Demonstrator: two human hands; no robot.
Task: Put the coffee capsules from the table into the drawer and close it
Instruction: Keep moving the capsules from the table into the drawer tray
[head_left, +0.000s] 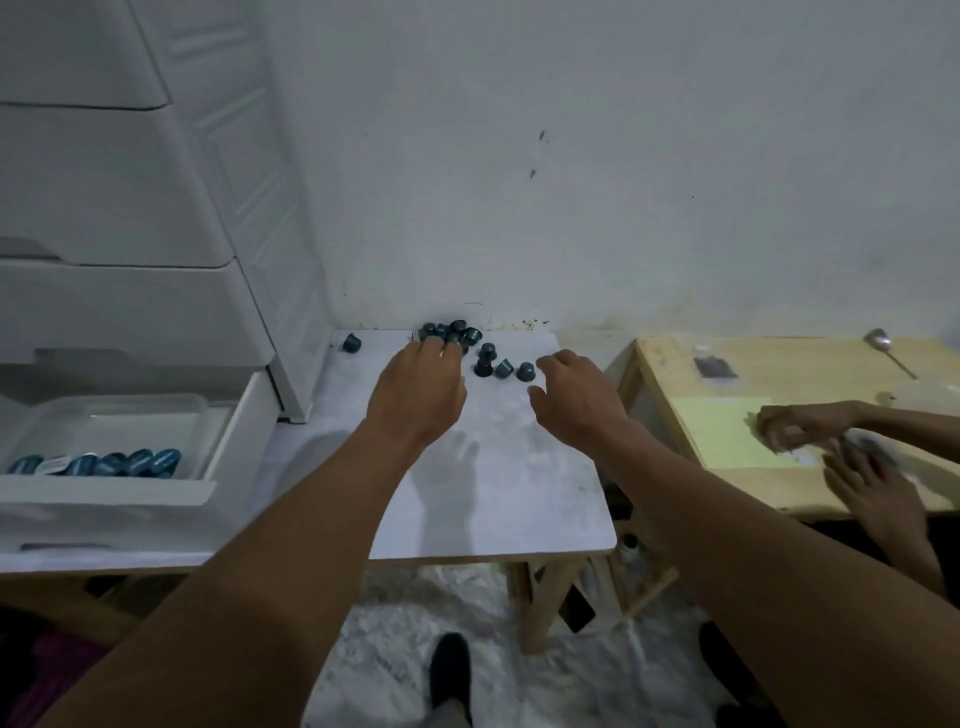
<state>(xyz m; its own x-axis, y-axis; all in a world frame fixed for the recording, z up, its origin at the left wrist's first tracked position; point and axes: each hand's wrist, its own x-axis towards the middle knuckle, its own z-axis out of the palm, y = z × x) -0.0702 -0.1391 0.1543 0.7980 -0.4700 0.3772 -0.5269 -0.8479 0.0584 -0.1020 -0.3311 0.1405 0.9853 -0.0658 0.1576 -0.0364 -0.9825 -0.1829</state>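
Both bare forearms reach from the near edge out over the white tabletop (509, 493). At the far side, the left hand (421, 387) lies palm down with its fingertips in a cluster of dark blue coffee capsules (460, 332). The fingers are hidden behind the knuckles, so I cannot tell whether it holds one. A lone capsule (351, 342) sits to the left of that hand, apart from the cluster. The right hand (579, 397) hovers with fingers loosely curled and holds nothing. A few loose capsules (504, 369) stand between the two hands, the nearest just beside the right hand's fingertips. Well to the left of the left hand, the drawer (104, 493) stands open, with a row of stored capsules (104, 464) inside. Right of the right hand, another person's hands (810, 428) work on a wooden table (675, 364).
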